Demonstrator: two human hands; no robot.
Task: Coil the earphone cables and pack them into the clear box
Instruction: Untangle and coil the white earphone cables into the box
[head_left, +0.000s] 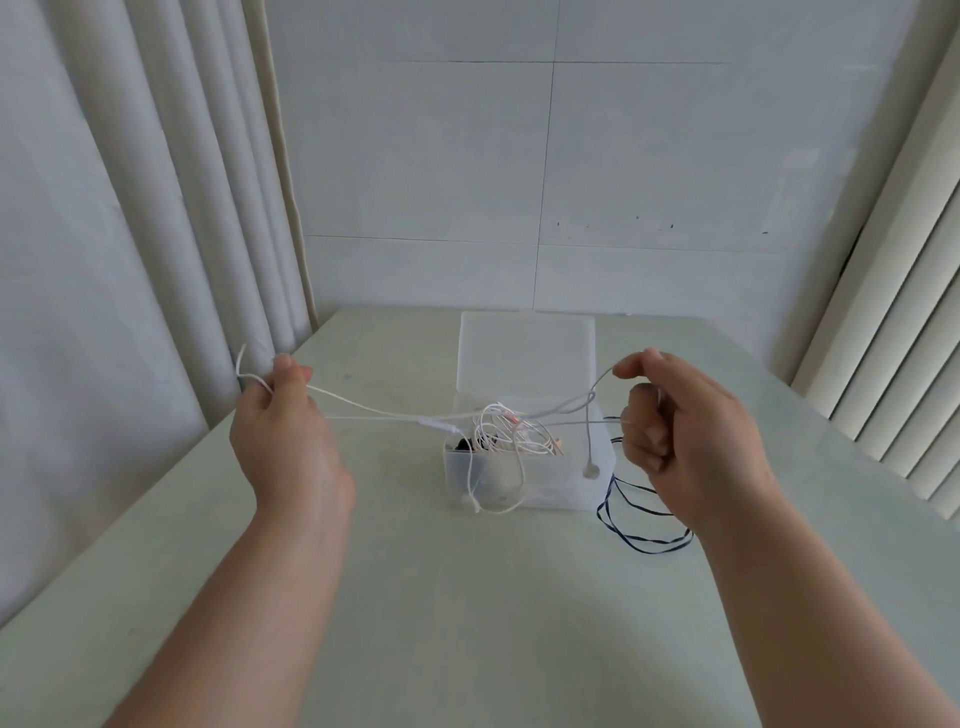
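A white earphone cable (384, 413) is stretched in the air between my hands, above the table. My left hand (283, 421) pinches one end, with a short loop sticking up past the fingers. My right hand (675, 421) pinches the other end between thumb and forefinger. Two earbuds (590, 472) dangle from the cable in front of the clear box (550, 488). The box stands at the table's middle with its lid (524, 353) tipped up behind it. Tangled white and pinkish cables (511, 431) and something dark lie inside.
A dark blue cable (644, 525) lies in loose loops on the pale table (467, 597), right of the box and under my right wrist. Curtains hang at the left and right table edges. A white wall rises behind the table.
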